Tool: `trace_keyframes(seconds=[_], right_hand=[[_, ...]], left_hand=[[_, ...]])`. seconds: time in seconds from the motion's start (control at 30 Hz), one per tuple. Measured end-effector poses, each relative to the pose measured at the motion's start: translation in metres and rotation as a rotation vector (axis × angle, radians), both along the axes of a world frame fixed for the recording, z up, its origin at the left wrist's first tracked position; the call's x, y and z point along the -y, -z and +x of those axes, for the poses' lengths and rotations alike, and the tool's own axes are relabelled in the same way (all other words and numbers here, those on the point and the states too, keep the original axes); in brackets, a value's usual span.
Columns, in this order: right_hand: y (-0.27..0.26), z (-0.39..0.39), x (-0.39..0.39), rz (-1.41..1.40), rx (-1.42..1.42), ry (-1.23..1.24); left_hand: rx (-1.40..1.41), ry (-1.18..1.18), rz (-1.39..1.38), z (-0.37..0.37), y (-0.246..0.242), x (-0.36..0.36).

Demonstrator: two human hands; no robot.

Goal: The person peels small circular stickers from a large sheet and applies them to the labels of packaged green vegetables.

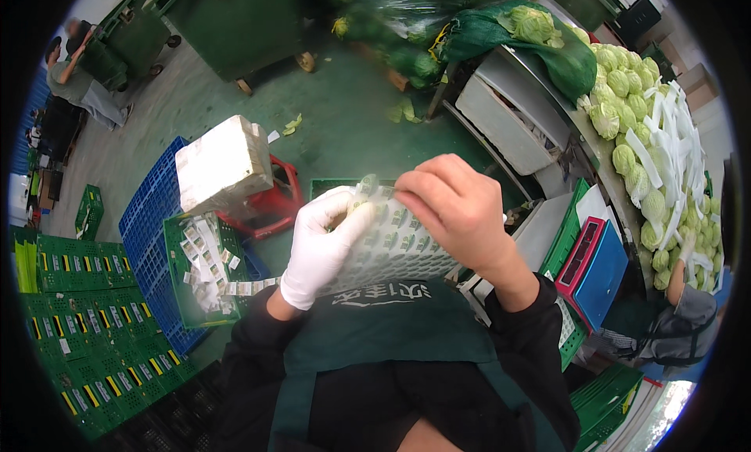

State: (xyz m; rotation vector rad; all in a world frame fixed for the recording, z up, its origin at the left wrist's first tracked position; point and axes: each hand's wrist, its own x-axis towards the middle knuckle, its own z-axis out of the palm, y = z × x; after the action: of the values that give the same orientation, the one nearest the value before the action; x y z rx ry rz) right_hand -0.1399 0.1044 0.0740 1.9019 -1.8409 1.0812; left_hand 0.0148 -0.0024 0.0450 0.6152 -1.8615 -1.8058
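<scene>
A sheet of round stickers (405,241) with printed green marks is held up in front of my apron. My left hand (328,241), in a white glove, grips the sheet's upper left edge between thumb and fingers. A clear round sticker (368,185) stands up from the sheet at those fingertips. My bare right hand (460,208) is at the sheet's upper right, thumb and fingertips pinched together at its top edge. Whether a sticker sits between the right fingertips is hidden. A strip of printed labels (249,288) runs from near my left wrist into a green crate.
The green crate (176,264) at left holds loose label strips. Beside it, a white foam box (223,164) rests on a red stool (281,200). At right are a blue-topped scale (607,276) and a table of cabbages (622,82). Another person's gloved hand (687,247) touches the cabbages.
</scene>
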Motion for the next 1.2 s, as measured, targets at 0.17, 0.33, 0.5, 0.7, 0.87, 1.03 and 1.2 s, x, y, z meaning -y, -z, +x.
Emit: trace_keyframes(seconds=[0.17, 0.33, 0.5, 0.7, 0.87, 1.03, 1.2], right_hand=[[0.012, 0.012, -0.005, -0.074, -0.183, -0.013], [0.003, 0.011, -0.013, 0.042, 0.355, -0.205], [-0.028, -0.018, -0.004, 0.366, 0.404, -0.175], [-0.037, -0.032, 0.009, 0.579, 0.088, -0.298], [-0.037, -0.005, -0.004, 0.372, 0.006, -0.413], [-0.067, -0.015, -0.064, -0.299, 0.486, -0.747], [-0.082, -0.082, -0.139, -0.599, 1.116, -1.091]], left_hand=[[0.059, 0.012, 0.212, 0.002, -0.007, 0.001], [0.034, 0.017, 0.07, 0.002, 0.002, 0.004], [-0.036, 0.031, -0.299, -0.004, -0.004, -0.004], [-0.086, 0.066, -0.526, -0.01, -0.003, -0.007], [-0.085, -0.026, -0.67, -0.009, 0.001, -0.004], [-0.348, -0.014, -1.028, 0.018, -0.031, -0.005], [-0.668, 0.12, -0.979, 0.047, -0.058, -0.017]])
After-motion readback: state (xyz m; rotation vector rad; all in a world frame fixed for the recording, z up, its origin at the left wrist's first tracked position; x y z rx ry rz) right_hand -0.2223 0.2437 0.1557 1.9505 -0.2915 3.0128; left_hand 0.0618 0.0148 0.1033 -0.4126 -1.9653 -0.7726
